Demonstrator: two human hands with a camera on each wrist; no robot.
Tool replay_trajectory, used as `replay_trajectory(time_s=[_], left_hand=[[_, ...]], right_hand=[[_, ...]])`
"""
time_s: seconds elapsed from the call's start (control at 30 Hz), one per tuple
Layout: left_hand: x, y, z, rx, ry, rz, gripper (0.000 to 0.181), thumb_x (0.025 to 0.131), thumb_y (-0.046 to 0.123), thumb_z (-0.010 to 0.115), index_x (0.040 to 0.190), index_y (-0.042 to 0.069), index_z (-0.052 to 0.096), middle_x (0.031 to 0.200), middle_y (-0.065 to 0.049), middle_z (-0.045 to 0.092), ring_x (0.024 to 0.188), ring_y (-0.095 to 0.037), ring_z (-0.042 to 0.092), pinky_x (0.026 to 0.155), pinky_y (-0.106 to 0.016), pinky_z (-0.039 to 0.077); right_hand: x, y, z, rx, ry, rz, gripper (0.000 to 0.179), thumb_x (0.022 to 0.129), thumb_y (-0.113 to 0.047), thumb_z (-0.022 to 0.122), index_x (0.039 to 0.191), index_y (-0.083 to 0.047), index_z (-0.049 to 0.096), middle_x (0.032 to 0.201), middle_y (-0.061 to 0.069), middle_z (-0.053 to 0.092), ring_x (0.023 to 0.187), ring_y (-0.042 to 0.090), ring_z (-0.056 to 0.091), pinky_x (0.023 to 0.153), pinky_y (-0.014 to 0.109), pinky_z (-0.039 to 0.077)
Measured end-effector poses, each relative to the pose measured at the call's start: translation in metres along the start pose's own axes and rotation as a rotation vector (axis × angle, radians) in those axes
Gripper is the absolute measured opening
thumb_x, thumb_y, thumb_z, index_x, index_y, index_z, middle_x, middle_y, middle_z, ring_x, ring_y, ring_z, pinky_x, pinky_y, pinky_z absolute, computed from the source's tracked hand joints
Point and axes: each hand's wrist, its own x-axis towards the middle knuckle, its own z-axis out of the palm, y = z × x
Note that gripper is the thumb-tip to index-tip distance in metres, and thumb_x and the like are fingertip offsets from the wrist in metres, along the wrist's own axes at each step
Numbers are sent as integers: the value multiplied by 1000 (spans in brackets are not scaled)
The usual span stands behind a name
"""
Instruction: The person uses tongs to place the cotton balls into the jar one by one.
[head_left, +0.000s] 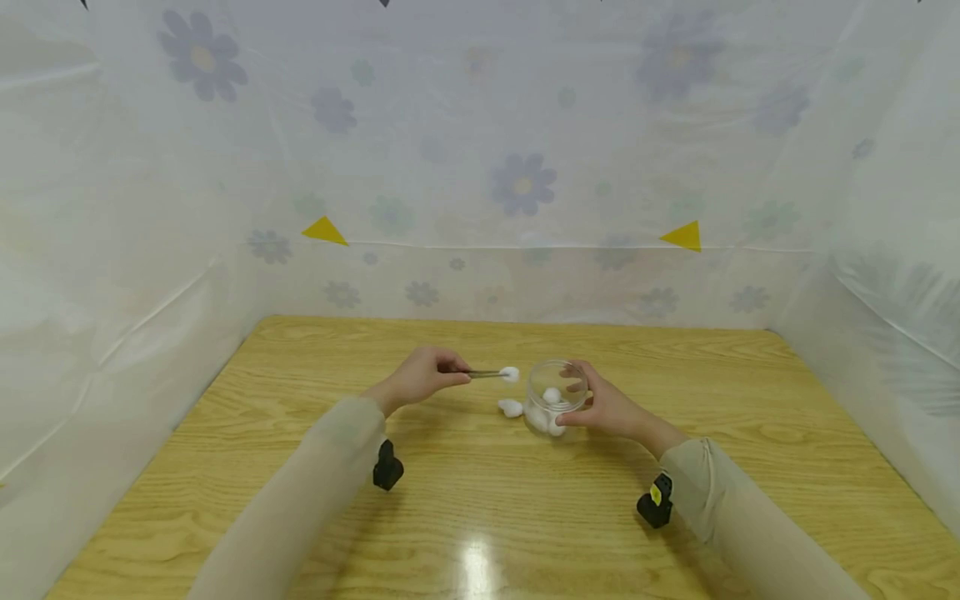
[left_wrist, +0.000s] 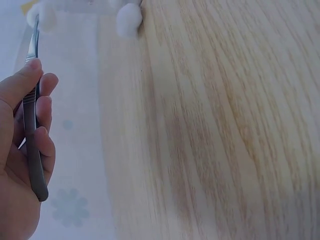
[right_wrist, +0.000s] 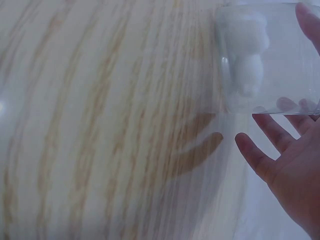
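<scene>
My left hand (head_left: 422, 377) grips metal tweezers (left_wrist: 34, 150), thumb on one side and fingers curled on the other. A white cotton ball (head_left: 510, 374) is held at the tweezer tips, just left of a clear jar (head_left: 536, 385). Around the right side of that jar my right hand (head_left: 611, 408) has its thumb and fingers spread, holding it. Several cotton balls (right_wrist: 248, 55) lie inside the jar. On the table left of the jar lies more loose cotton (head_left: 512, 408), which the left wrist view also shows.
A wood-grain table (head_left: 465, 492) lies beneath both hands. Pale flower-patterned sheeting (head_left: 442, 158) hangs behind it and at both sides, with yellow triangles (head_left: 326, 231) on the back. Each forearm bears a black wrist device (head_left: 387, 467).
</scene>
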Motion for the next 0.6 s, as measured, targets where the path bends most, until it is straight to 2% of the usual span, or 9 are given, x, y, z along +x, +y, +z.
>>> replay_trajectory(time_s=[0.27,0.6], left_hand=[[4,4,0,18,6,9,18,90,21,63,103,9,69,96,-5,67,92,-28,62,76,-29,49],[9,10,3,25,12,22,17,90,19,63,101,9,69,94,-6,67,89,-30,61,71,-27,48]], right_hand=[[1,0,0,7,3,22,88,82,-27,73,145,-3,18,145,23,31,126,43,40,93,51,43],[2,2,0,6,5,21,88,81,-27,74,145,-2,18,144,24,31,125,43,41,92,51,43]])
